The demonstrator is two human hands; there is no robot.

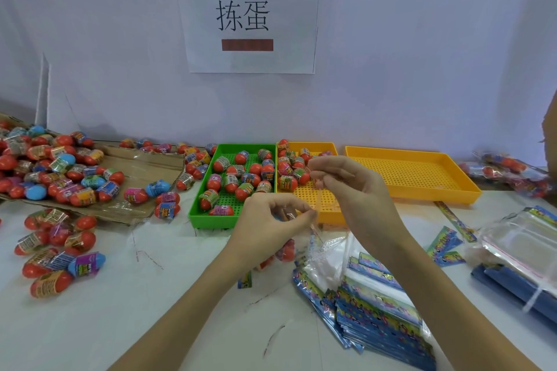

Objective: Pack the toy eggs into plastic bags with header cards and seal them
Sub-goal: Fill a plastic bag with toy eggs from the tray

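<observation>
Both hands, left and right, apparently pinch a clear bag between them.

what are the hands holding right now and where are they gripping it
Both the left hand and right hand pinch a clear plastic bag at its top edge.

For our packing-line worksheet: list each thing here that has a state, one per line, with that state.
Left hand: pinching a clear strip.
Right hand: pinching the same strip higher up.
Clear strip: stretched between both hands.
Green tray: holds many eggs.
Middle yellow tray: partly filled.
Right yellow tray: no eggs inside.
Header cards: stacked on the table.
</observation>
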